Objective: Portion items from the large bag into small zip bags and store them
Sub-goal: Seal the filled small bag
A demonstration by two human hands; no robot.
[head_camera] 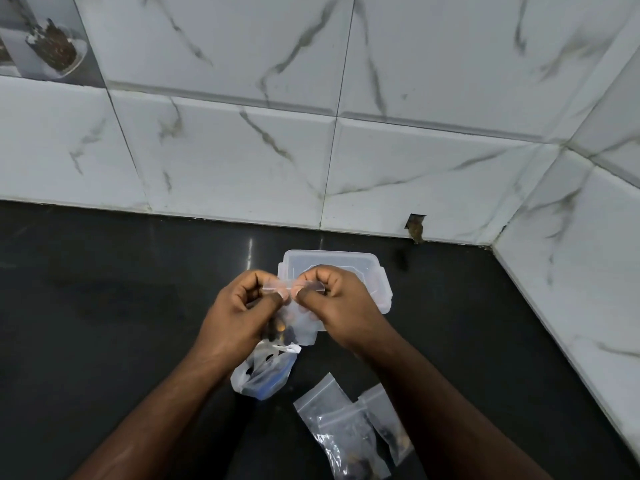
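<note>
Far left, on the wall: a picture tile (45, 46) showing a dish of dark food, set among glossy white marble-look tiles (242, 150) with grey veining. The counter (86, 306) below is black, smooth and reflective.

Left hand (239, 306): fingers curled tight, thumb and forefinger pinching the left end of the seal strip of a small zip bag (298, 320). The bag is clear, thin plastic, held up off the counter between both hands; brown and dark pieces sit in its lower part.

Beneath the left wrist lies the large bag (263, 375), crumpled white plastic with blue showing inside, mouth slack, resting on the counter.

Behind the hands stands a clear rectangular plastic container (377, 271) with rounded corners, partly hidden by them.

Right hand (343, 303): fingers likewise curled, thumb and forefinger pinching the right end of the same seal strip.

Lower right, on the counter near the right forearm: several filled small zip bags (349, 434), clear and overlapping, with dark contents.

A chipped notch (415, 228) marks the base of the wall tile, right of centre.
</note>
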